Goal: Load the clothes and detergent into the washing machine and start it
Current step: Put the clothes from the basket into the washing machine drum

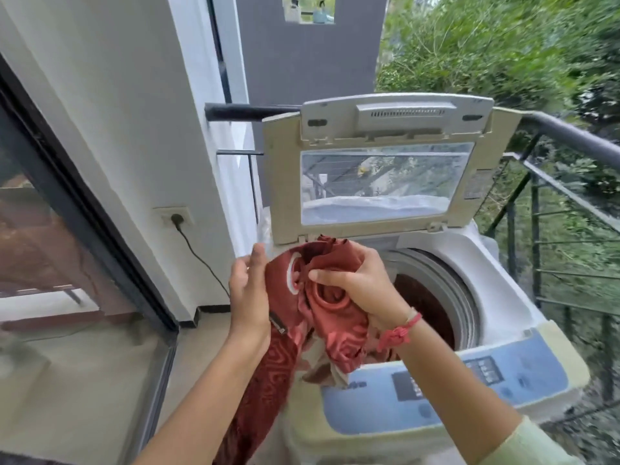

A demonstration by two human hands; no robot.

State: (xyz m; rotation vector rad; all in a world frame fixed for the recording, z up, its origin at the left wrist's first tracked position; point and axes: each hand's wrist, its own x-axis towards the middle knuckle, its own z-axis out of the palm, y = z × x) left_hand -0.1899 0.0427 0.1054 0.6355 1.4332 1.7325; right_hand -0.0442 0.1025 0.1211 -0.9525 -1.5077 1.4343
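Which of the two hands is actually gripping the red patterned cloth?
The right hand, wearing the red thread bracelet: its fingers curl round the red patterned cloth, while the left hand is open beside it.

Light: soft, even daylight from the open side on my right; bright, nothing burnt out.
Shadows: faint; the drum (pixel 432 307) is the darkest spot.
Glare: pale reflections lie on the lid window (pixel 385 182) and the glass door (pixel 50 246).
Blur: the foliage (pixel 503 45) smears; the hanging end of the cloth (pixel 335 330) is soft; the control panel (pixel 469 380) print is unreadable.
Distortion: wide-angle bend; the wall (pixel 117 95) and railing (pixel 570 135) lean and curve near the edges.
Sharpest: my right hand (pixel 355 283) and left hand (pixel 248 290), at centre.
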